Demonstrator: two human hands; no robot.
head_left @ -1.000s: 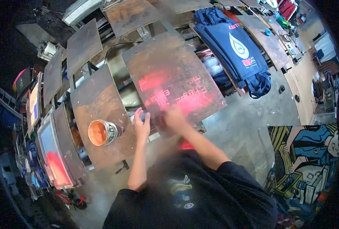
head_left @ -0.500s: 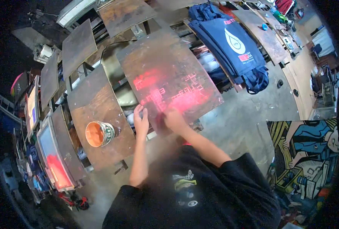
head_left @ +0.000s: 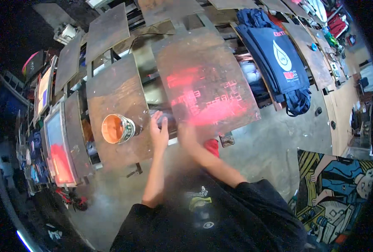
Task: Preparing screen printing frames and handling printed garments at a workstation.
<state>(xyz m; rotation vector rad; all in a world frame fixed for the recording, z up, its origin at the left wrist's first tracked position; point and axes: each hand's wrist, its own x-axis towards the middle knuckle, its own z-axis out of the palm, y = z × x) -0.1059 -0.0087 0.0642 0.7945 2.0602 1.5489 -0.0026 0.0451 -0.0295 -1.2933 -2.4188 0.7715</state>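
My left hand (head_left: 159, 133) is raised at the near left corner of a brown board (head_left: 207, 54) marked with pink-red ink. Its fingers are up and apart, and I see nothing held in them. Close beside it, at the board's near edge, my right hand (head_left: 189, 137) is smeared by motion, so its fingers cannot be read. Pink-red lettering and smudges (head_left: 220, 107) cover the near half of this board. To the left, a tub (head_left: 118, 129) with an orange inside lies tilted on another brown board (head_left: 119, 90).
Dark blue bags (head_left: 274, 54) with a white drop print lie stacked on a board at the right. A framed screen (head_left: 59, 143) with red ink leans at the left. More boards (head_left: 109, 31) stand in rows behind. A painted panel (head_left: 337, 189) is at the lower right.
The view has shifted, so the boards and tub sit further right. My right hand has drawn back from the inked board toward its near edge. My left hand's fingers have spread.
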